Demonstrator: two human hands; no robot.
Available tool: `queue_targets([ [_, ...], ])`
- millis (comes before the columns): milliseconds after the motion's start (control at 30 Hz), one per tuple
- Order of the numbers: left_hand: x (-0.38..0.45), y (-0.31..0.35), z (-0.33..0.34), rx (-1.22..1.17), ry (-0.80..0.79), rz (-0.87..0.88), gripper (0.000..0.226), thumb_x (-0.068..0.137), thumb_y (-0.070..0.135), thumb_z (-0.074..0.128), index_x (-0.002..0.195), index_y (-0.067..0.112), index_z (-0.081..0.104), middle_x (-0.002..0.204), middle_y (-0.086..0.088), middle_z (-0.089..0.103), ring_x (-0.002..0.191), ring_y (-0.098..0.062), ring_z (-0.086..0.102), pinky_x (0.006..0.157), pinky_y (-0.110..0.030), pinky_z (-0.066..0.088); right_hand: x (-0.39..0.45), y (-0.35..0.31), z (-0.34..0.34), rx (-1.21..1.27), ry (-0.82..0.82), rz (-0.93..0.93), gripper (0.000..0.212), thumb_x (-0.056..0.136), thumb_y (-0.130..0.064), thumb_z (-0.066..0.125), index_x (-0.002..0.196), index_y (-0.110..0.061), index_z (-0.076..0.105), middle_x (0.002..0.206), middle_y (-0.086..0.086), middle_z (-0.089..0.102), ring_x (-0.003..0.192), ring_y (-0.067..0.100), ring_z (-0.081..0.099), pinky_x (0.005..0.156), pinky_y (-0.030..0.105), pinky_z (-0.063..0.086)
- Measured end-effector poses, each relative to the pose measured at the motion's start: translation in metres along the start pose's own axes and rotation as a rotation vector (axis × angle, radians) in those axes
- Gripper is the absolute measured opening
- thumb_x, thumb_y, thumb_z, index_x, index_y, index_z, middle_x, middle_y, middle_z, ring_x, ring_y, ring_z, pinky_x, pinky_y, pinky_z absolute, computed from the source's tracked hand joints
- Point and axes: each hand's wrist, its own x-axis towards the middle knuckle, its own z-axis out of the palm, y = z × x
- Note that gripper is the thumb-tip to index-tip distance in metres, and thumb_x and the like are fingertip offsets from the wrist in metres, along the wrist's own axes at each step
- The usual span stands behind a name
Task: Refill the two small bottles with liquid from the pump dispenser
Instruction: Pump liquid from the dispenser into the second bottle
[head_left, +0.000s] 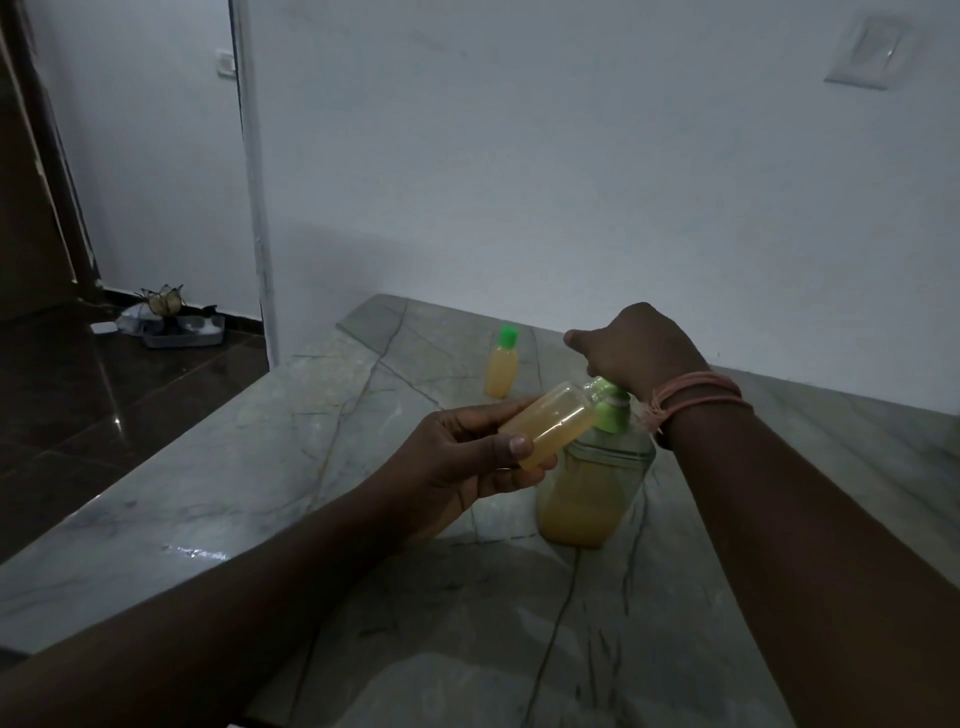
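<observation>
Head view: left hand (457, 457) pinches an uncapped small bottle (550, 426), tilted, mouth at the pump dispenser (597, 478) nozzle. Right hand (634, 348), fingers curled, presses the pump head. A capped small bottle (502, 370) stands farther back on the marble counter (260, 467).

Two small bottles are counted – one uncapped small bottle (550, 423) with yellow liquid, held tilted, and one capped small bottle (502, 368) with a green cap, standing on the marble counter (218, 499). One pump dispenser (595, 480) is seen, partly filled with yellow liquid. Two hands are seen – the left hand (462, 462) and the right hand (636, 348). One pink wristband (696, 397) is worn. One wall plate (870, 52) is counted, and one gray tray (182, 332) on the floor.
</observation>
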Motion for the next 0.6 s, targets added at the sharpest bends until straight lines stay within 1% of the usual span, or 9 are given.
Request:
queue_targets([
  [100, -0.001, 0.001, 0.001, 0.009, 0.011, -0.001, 0.048, 0.083, 0.025, 0.08, 0.129, 0.022, 0.068, 0.124, -0.013, 0.069, 0.111, -0.032, 0.068, 0.086, -0.03, 0.057, -0.003, -0.003, 0.0, -0.08, 0.047, -0.017, 0.04, 0.078, -0.053, 0.061, 0.068, -0.017, 0.047, 0.081, 0.008, 0.061, 0.079, 0.03, 0.06, 0.067, 0.031, 0.045],
  [200, -0.002, 0.003, 0.003, 0.004, 0.035, -0.007, 0.044, 0.083, 0.021, 0.079, 0.127, 0.022, 0.07, 0.124, -0.013, 0.069, 0.111, -0.032, 0.069, 0.086, -0.03, 0.057, -0.006, -0.009, -0.006, -0.18, 0.079, -0.053, 0.038, 0.079, -0.05, 0.06, 0.064, -0.018, 0.044, 0.068, 0.003, 0.052, 0.07, 0.027, 0.054, 0.062, 0.03, 0.04],
  [267, -0.002, 0.003, 0.004, -0.006, 0.039, -0.007, 0.044, 0.082, 0.022, 0.08, 0.125, 0.023, 0.071, 0.124, -0.013, 0.07, 0.111, -0.032, 0.069, 0.086, -0.03, 0.057, -0.005, -0.013, -0.007, -0.228, 0.101, -0.083, 0.04, 0.079, -0.051, 0.059, 0.063, -0.019, 0.042, 0.063, 0.0, 0.046, 0.068, 0.026, 0.051, 0.06, 0.03, 0.037],
  [367, -0.001, 0.003, 0.003, -0.002, 0.041, -0.015, 0.048, 0.079, 0.027, 0.084, 0.125, 0.023, 0.071, 0.124, -0.013, 0.069, 0.111, -0.033, 0.068, 0.086, -0.03, 0.057, -0.003, -0.009, -0.002, -0.177, 0.136, -0.095, 0.042, 0.081, -0.055, 0.055, 0.065, -0.017, 0.044, 0.068, 0.003, 0.05, 0.072, 0.028, 0.053, 0.063, 0.031, 0.039],
  [467, 0.0, 0.002, 0.001, 0.006, 0.038, -0.028, 0.053, 0.076, 0.03, 0.086, 0.126, 0.023, 0.071, 0.123, -0.014, 0.07, 0.11, -0.032, 0.069, 0.085, -0.03, 0.057, -0.002, -0.004, 0.002, -0.121, 0.103, -0.061, 0.039, 0.079, -0.052, 0.057, 0.067, -0.016, 0.049, 0.075, 0.006, 0.059, 0.074, 0.029, 0.059, 0.064, 0.031, 0.042],
  [533, 0.0, 0.002, 0.001, 0.0, 0.045, -0.027, 0.054, 0.075, 0.031, 0.087, 0.126, 0.023, 0.071, 0.122, -0.015, 0.07, 0.11, -0.033, 0.069, 0.085, -0.03, 0.058, -0.003, -0.004, 0.002, -0.118, 0.098, -0.063, 0.036, 0.078, -0.05, 0.059, 0.065, -0.017, 0.049, 0.071, 0.004, 0.058, 0.069, 0.027, 0.058, 0.061, 0.03, 0.041],
  [600, -0.001, 0.002, 0.003, 0.006, 0.048, -0.028, 0.053, 0.075, 0.03, 0.086, 0.126, 0.023, 0.071, 0.122, -0.015, 0.07, 0.11, -0.033, 0.069, 0.085, -0.03, 0.058, -0.005, -0.006, 0.0, -0.138, 0.106, -0.07, 0.036, 0.079, -0.049, 0.058, 0.064, -0.018, 0.048, 0.066, 0.002, 0.053, 0.062, 0.024, 0.053, 0.059, 0.029, 0.038],
])
